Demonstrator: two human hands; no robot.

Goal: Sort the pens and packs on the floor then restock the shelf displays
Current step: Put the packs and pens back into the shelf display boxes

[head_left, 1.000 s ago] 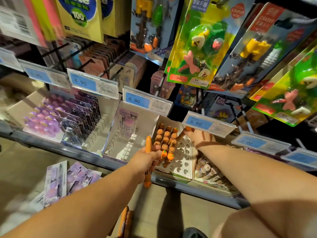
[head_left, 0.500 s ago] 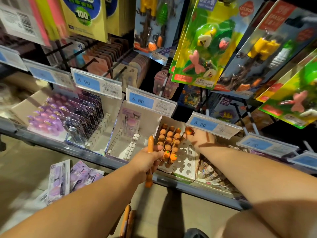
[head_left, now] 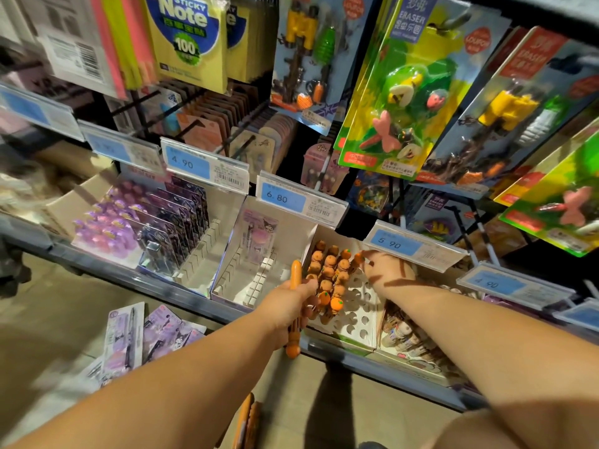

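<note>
My left hand grips a bunch of orange pens upright in front of the shelf edge. My right hand reaches under the 5.90 price tag and pinches one orange-topped pen at the back of the white pen display box. Several orange-topped pens stand in the box's holes on its left side. On the floor at the lower left lie purple pen packs. More orange pens lie on the floor below my left arm.
Left of the pen box stands a white slotted tray holding one purple pack, then a tray of purple packs. Price tags jut out over the trays. Eraser blister packs and sticky notes hang above.
The view has shifted slightly. Both hands stay almost where they were; my right hand remains at the back of the pen box with the pen it pinches.
</note>
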